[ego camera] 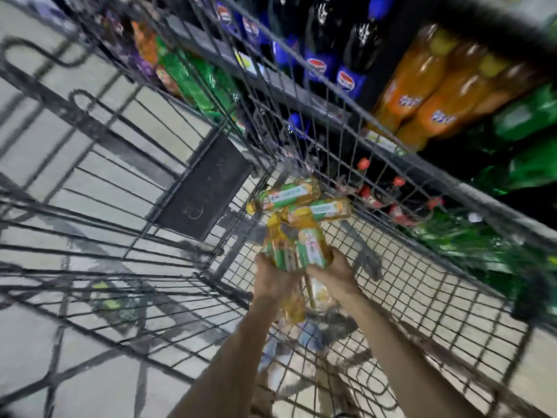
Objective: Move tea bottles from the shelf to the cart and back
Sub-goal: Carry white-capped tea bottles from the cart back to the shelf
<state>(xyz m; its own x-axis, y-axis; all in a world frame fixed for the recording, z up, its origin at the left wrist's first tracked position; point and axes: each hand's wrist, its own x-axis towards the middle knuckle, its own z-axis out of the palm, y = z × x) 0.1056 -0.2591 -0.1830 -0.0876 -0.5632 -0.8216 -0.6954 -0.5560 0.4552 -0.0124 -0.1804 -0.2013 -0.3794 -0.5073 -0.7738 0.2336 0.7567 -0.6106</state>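
Observation:
Both my hands are low inside the wire cart, each wrapped round a tea bottle with amber liquid and a green-and-white label. My left hand grips one tea bottle, and my right hand grips another tea bottle right beside it. Two more tea bottles lie on their sides on the cart floor just beyond the held pair. Another bottle shows blurred beneath my wrists. The whole picture is motion-blurred.
The shelf runs along the right behind the cart wall, stocked with blue-label cola bottles, orange soda bottles, green bottles and red-capped bottles. A folded black seat flap hangs on the cart's far end. Pale tiled floor lies left.

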